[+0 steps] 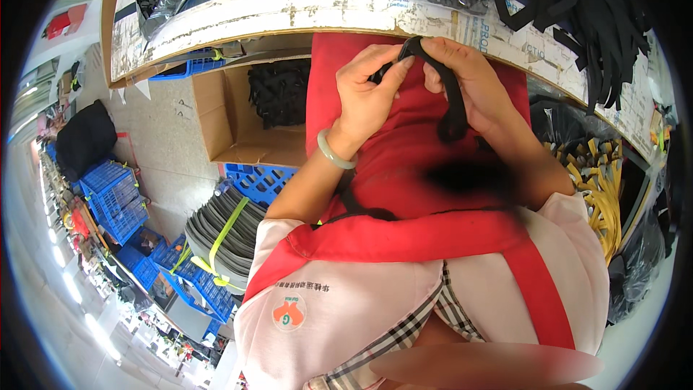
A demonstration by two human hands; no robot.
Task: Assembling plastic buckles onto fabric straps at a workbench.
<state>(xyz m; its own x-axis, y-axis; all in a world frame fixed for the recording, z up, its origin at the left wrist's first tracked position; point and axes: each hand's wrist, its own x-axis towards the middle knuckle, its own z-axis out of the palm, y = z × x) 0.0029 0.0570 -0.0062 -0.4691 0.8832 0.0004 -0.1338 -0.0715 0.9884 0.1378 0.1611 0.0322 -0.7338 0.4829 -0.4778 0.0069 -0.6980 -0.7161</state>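
Two hands up in front of the chest here, both on one black strap. The left hand has its grip pinched on the strap's upper end, thumb pressed against a black plastic buckle there. The right hand has its fingers curled shut around the same strap just beside it, and the loose end hangs down over the red apron. One pale green bangle sits on the left wrist.

All this happens just below the edge of the worn white worktop. A heap of black straps hangs over its right part, too tangled to count. One open cardboard box with black stuff inside sits on the floor, with several blue crates nearby.
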